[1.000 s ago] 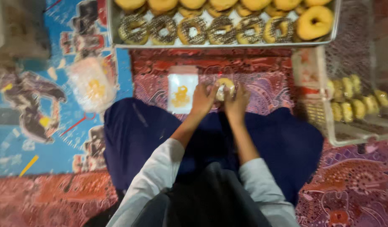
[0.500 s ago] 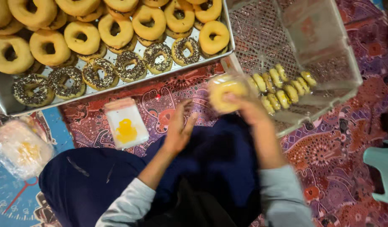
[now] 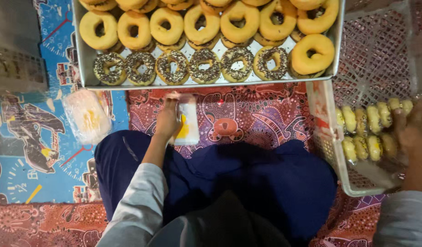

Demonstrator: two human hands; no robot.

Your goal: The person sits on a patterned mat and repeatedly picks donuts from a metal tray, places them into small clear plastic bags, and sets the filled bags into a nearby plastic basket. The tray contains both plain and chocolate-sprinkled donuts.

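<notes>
Left hand point(image 3: 169, 120) lies on the patterned floor mat point(image 3: 247, 116), fingers closed on the edge of a small clear plastic bag point(image 3: 188, 123) with a yellow print, just below the metal tray point(image 3: 85, 64) of doughnuts. Right hand point(image 3: 414, 130) reaches into the white plastic basket point(image 3: 327, 137), fingers spread over the rows of bagged doughnuts point(image 3: 364, 132); its grip cannot be told. A stack of bags point(image 3: 87, 116) lies to the left

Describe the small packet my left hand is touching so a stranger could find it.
Start at the metal tray of doughnuts; just below its front edge, on the red patterned mat, lies a flat clear packet under the left hand. Unlike the bulging bag beside it, it has a yellow patch.
</notes>
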